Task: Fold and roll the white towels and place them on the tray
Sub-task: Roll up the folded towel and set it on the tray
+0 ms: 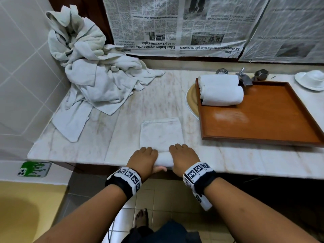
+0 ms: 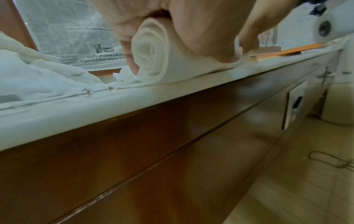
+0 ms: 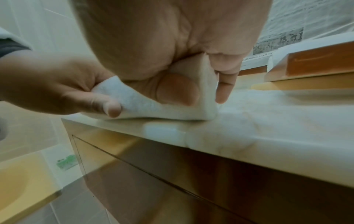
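A folded white towel [image 1: 162, 132] lies flat on the marble counter [image 1: 122, 120], its near end wound into a roll [image 1: 164, 159] at the counter's front edge. My left hand [image 1: 145, 157] grips the roll's left end, fingers over the top and thumb under; the spiral end [image 2: 151, 50] shows in the left wrist view. My right hand [image 1: 184, 156] grips the roll's right end [image 3: 172, 106] the same way. Two rolled towels [image 1: 221, 94] lie in the far left corner of the wooden tray [image 1: 263, 123].
A heap of loose white towels [image 1: 94, 74] fills the counter's back left. The tray sits over a sink [image 1: 192, 102] with a tap [image 1: 243, 78] behind. A white dish [image 1: 311, 79] is at far right. A phone [image 1: 34, 169] lies on a ledge at left.
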`<action>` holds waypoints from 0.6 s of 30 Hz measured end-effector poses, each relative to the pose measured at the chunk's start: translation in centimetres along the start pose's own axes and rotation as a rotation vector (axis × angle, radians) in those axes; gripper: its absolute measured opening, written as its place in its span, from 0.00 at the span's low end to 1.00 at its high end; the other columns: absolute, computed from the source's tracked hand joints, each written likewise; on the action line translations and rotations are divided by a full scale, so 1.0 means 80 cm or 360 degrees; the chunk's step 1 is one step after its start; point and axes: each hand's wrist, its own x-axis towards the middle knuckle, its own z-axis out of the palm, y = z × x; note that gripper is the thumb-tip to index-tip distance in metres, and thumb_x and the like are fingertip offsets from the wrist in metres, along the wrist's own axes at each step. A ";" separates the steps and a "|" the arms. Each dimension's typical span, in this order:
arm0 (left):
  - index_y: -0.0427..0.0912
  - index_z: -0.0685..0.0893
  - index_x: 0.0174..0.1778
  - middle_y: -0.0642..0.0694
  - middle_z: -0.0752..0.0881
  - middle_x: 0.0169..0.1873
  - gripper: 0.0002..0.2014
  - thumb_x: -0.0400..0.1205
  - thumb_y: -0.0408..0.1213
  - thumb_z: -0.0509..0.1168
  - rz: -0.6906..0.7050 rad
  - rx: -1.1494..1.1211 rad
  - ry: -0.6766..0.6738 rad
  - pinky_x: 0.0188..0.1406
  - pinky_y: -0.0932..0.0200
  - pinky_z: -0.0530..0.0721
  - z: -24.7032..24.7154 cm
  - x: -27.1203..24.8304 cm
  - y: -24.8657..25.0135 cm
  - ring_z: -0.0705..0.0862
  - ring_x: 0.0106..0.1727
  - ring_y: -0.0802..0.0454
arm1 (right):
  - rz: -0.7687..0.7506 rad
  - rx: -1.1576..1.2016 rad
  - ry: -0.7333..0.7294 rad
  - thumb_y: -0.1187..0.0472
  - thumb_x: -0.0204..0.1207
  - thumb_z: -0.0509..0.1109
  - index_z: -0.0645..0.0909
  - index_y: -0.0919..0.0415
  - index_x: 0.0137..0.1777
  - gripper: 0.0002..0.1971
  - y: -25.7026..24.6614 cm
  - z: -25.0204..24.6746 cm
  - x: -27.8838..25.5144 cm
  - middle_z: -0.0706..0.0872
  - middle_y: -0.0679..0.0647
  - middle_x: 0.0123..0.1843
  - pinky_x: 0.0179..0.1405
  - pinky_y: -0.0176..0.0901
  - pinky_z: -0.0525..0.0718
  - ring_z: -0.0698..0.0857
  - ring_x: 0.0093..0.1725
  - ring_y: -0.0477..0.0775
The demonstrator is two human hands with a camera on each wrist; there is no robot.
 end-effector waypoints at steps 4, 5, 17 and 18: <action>0.41 0.81 0.57 0.42 0.86 0.51 0.39 0.74 0.76 0.53 -0.0175 -0.0170 -0.0324 0.44 0.54 0.74 -0.019 0.017 -0.010 0.83 0.53 0.43 | 0.0107 -0.0148 0.0069 0.57 0.66 0.75 0.74 0.56 0.65 0.26 -0.009 0.007 -0.010 0.77 0.56 0.60 0.61 0.54 0.73 0.76 0.60 0.61; 0.42 0.81 0.56 0.42 0.86 0.51 0.34 0.77 0.73 0.56 -0.0180 -0.0229 -0.0407 0.45 0.55 0.73 -0.023 0.021 -0.012 0.83 0.53 0.43 | 0.0169 -0.0225 0.0129 0.60 0.61 0.77 0.76 0.58 0.64 0.29 -0.016 0.013 -0.017 0.77 0.58 0.60 0.64 0.58 0.71 0.76 0.60 0.63; 0.44 0.76 0.50 0.46 0.83 0.40 0.20 0.87 0.58 0.50 -0.0250 -0.0223 -0.0107 0.37 0.52 0.73 -0.030 0.016 -0.008 0.82 0.39 0.42 | 0.0209 -0.0170 0.0064 0.63 0.70 0.73 0.69 0.56 0.69 0.27 -0.018 0.014 -0.013 0.77 0.56 0.62 0.59 0.53 0.75 0.77 0.61 0.61; 0.43 0.79 0.51 0.44 0.83 0.43 0.20 0.86 0.56 0.52 -0.0120 -0.0048 0.0040 0.37 0.52 0.74 -0.024 0.007 -0.004 0.82 0.40 0.40 | 0.0201 -0.0142 0.0050 0.59 0.70 0.74 0.70 0.56 0.68 0.27 -0.015 0.010 -0.008 0.78 0.56 0.62 0.58 0.52 0.75 0.78 0.61 0.61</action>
